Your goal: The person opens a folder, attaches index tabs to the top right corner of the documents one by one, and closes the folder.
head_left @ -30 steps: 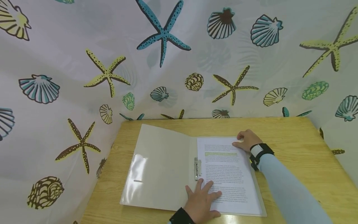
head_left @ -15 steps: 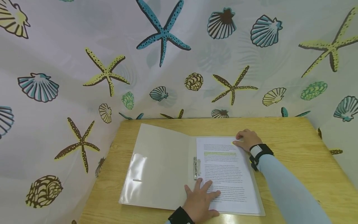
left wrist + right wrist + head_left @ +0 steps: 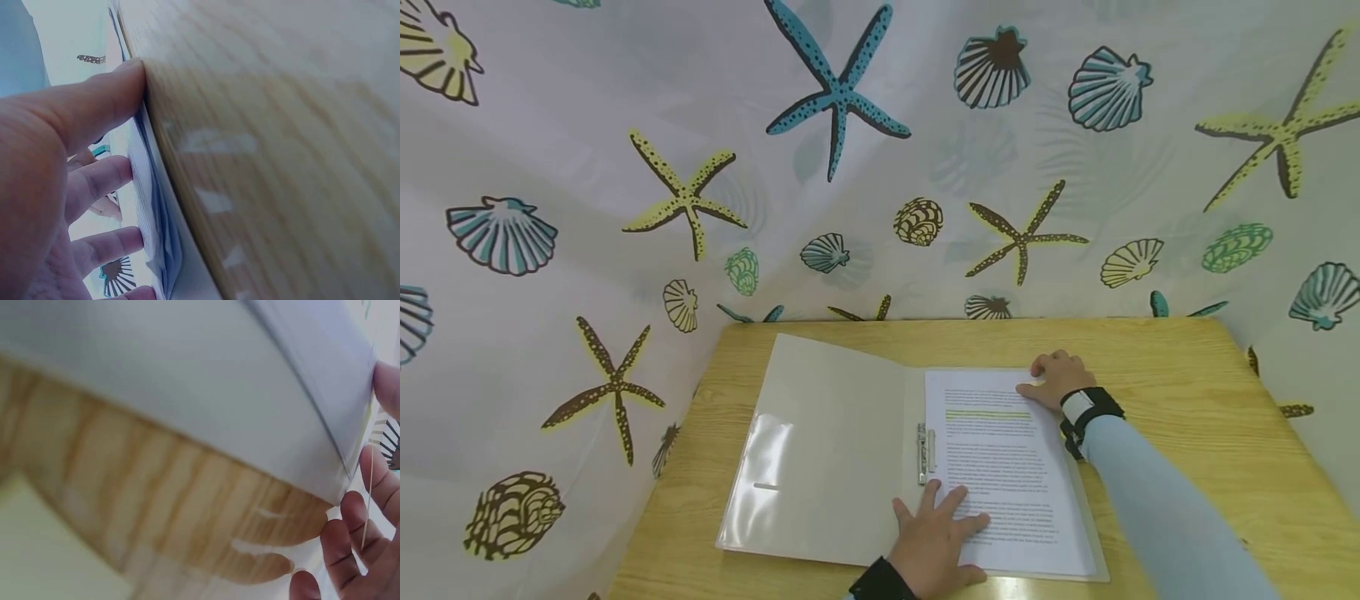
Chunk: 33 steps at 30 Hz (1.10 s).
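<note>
A pale folder [image 3: 827, 450] lies opened flat, with a stack of printed paper sheets [image 3: 1000, 475] on its right side. One line on the top sheet is highlighted yellow. A metal clip [image 3: 922, 454] sits at the folder's spine, beside the sheets' left edge. My left hand [image 3: 934, 537] rests on the sheets' lower left with fingers spread; in the left wrist view its thumb touches the stack's edge. At the upper right corner my right hand [image 3: 1060, 379] pinches the paper, thumb on top. The right wrist view shows that hand [image 3: 375, 537] at the corner, other fingers loosely bent.
Folder and paper lie on a wooden table [image 3: 1187, 400]. Behind and at both sides hangs a white cloth [image 3: 865, 200] printed with starfish and shells. Both wrists wear dark straps.
</note>
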Motion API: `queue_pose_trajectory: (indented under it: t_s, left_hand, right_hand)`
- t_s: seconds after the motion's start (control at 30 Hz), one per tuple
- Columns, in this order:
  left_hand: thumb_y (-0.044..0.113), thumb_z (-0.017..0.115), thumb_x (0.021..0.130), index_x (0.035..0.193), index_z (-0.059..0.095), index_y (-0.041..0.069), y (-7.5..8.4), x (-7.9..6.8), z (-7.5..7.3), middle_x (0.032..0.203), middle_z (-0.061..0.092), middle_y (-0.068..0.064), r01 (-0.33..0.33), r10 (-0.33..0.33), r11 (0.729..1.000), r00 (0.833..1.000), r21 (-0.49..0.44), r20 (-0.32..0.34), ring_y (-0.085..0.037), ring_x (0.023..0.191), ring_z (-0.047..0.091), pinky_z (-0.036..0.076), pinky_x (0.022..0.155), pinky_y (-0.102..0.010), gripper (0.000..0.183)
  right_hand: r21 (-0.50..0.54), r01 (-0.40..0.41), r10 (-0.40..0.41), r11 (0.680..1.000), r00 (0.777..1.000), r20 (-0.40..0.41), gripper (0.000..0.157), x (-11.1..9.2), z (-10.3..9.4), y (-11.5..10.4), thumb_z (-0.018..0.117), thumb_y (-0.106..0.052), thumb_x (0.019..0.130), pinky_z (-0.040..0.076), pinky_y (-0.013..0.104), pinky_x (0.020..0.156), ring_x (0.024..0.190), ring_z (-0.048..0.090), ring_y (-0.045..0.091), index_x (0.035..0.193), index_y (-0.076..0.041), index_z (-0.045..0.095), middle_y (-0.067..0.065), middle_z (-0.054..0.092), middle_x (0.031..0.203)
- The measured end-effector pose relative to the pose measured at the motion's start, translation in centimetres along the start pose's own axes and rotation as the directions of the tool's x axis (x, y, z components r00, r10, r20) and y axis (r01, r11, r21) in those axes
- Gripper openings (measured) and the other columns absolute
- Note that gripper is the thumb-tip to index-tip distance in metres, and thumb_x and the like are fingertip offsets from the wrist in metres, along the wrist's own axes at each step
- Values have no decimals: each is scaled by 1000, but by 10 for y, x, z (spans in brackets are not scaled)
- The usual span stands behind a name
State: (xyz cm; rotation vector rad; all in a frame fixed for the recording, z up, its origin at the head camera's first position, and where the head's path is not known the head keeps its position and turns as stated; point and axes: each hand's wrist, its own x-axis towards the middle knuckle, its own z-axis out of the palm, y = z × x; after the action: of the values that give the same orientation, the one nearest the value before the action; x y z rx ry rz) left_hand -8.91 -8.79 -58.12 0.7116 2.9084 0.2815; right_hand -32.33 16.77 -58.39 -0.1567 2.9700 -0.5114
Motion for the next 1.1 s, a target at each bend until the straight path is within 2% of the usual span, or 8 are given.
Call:
queue_pose_trajectory:
  t_s: [0.2, 0.4, 0.6, 0.87, 1.1]
  left_hand:
    - [66, 69, 71, 133, 54, 44, 1, 0, -2, 146, 41, 2, -1, 1, 1000, 1000, 5, 1, -38, 132, 32, 33, 75, -81, 68]
    - [65, 70, 71, 133, 54, 44, 2, -1, -3, 146, 41, 2, 2, -2, 1000, 1000, 0, 4, -38, 133, 32, 33, 75, -80, 67]
    - [65, 70, 72, 133, 54, 44, 3, -1, -5, 146, 41, 3, 12, -12, 1000, 1000, -4, 9, -37, 133, 32, 34, 76, -80, 66]
    - [66, 70, 71, 133, 54, 45, 3, 1, -4, 147, 40, 3, 15, -15, 1000, 1000, -6, 19, -37, 134, 31, 33, 76, -81, 67]
    - [66, 69, 71, 133, 53, 45, 3, 2, -5, 147, 40, 4, 20, -20, 1000, 999, -5, 30, -36, 134, 30, 33, 77, -81, 67]
  right_hand:
    - [-26, -21, 21, 999, 1000, 10, 40, -1, 0, -3, 62, -47, 88, 41, 56, 76, 100, 45, 41, 97, -9, 61, 22, 50, 116]
    - [-60, -40, 41, 997, 999, 13, 41, -1, 1, -6, 63, -46, 86, 43, 57, 76, 100, 45, 41, 96, -6, 63, 22, 51, 114]
    - [-39, -20, 22, 999, 999, 44, 39, -1, 0, -3, 66, -44, 85, 43, 55, 78, 103, 45, 40, 97, -8, 62, 22, 49, 118]
    - [15, -13, 12, 1000, 1000, 29, 17, -2, -5, -5, 61, -24, 88, 42, 57, 80, 107, 45, 43, 93, -9, 63, 25, 48, 124]
    - [-7, -68, 68, 998, 996, 51, 38, -3, -6, -10, 61, -41, 88, 42, 56, 80, 106, 43, 42, 101, -4, 58, 25, 47, 124]
